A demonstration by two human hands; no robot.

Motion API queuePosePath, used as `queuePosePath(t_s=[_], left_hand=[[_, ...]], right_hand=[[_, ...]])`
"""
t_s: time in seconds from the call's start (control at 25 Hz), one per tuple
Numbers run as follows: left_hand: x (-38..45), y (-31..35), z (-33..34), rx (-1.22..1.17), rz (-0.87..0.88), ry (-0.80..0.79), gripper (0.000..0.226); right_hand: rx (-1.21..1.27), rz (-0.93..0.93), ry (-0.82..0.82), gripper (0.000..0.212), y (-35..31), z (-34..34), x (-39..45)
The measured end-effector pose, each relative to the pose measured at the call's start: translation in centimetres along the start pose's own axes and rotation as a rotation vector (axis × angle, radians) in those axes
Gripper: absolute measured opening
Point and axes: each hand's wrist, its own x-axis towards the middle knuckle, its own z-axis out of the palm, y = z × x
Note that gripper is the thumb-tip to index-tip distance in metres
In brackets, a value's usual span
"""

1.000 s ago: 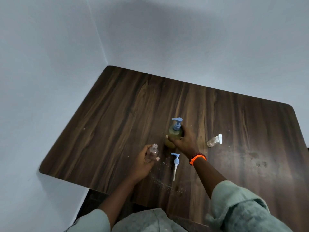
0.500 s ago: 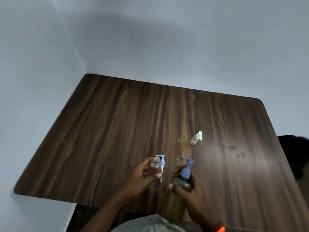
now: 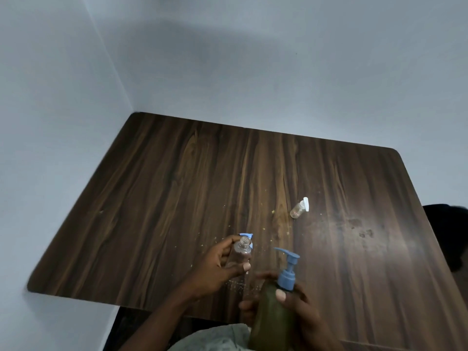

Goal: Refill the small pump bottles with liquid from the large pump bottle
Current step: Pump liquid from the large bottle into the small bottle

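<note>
My right hand [image 3: 298,312] grips the large pump bottle [image 3: 274,315], olive-green liquid inside and a blue pump head, lifted off the table near its front edge. My left hand [image 3: 217,264] holds a small clear bottle [image 3: 240,253] with its neck uncapped, just left of the big bottle's nozzle. A loose blue pump top [image 3: 247,236] lies on the table behind that small bottle, mostly hidden by it. A second small clear bottle [image 3: 298,208] with a white pump lies on its side further back on the right.
The dark wooden table [image 3: 177,188] stands in a corner between two pale walls. Crumbs and smears dot its surface around the bottles and to the right. A dark object [image 3: 448,236] sits past the table's right edge.
My right hand has lifted the large bottle off the table and drawn it toward me. My left hand keeps the small bottle beside it. The view has tilted upward.
</note>
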Motion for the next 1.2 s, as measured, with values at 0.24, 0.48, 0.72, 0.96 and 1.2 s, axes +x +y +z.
queuePosePath(t_s=[0.24, 0.48, 0.72, 0.96, 1.2], left_hand=[[-0.2, 0.4, -0.2, 0.042, 0.067, -0.039, 0.046], [0.5, 0.1, -0.1, 0.104, 0.101, -0.017, 0.041], [1.5, -0.4, -0.4, 0.144, 0.113, 0.008, 0.047], [2.0, -1.9, -1.0, 0.170, 0.095, 0.058, 0.047], [1.9, -1.8, -0.5, 0.160, 0.131, 0.042, 0.038]], right_hand=[[-0.088, -0.093, -0.029, 0.050, -1.1, 0.6, 1.0], [-0.250, -0.078, 0.120, 0.081, -3.8, 0.9, 2.9], [-0.481, -0.028, 0.227, 0.076, -3.0, 1.0, 4.4], [-0.489, -0.063, 0.207, 0.063, -1.9, 1.2, 5.2], [-0.487, -0.056, 0.207, 0.051, -1.3, 1.0, 5.1]])
